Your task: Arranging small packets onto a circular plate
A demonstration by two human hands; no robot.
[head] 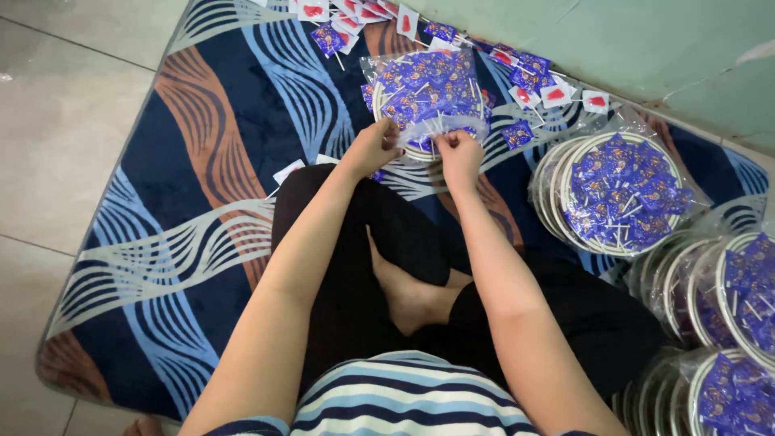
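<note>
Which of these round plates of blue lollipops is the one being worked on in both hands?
The bagged plate straight ahead, gripped by the left hand and right hand. The other plates sit untouched at right.

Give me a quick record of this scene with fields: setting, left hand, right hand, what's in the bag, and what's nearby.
Setting: person sitting cross-legged on a patterned mat on a tiled floor
Left hand: left hand grips the near edge of a clear plastic bag
Right hand: right hand pinches the same edge beside it
Bag contents: blue-wrapped lollipops on a round tray
Nearby: bagged trays stacked to the right; loose lollipops, blue-wrapped and white-and-red-wrapped, on the mat beyond
</note>
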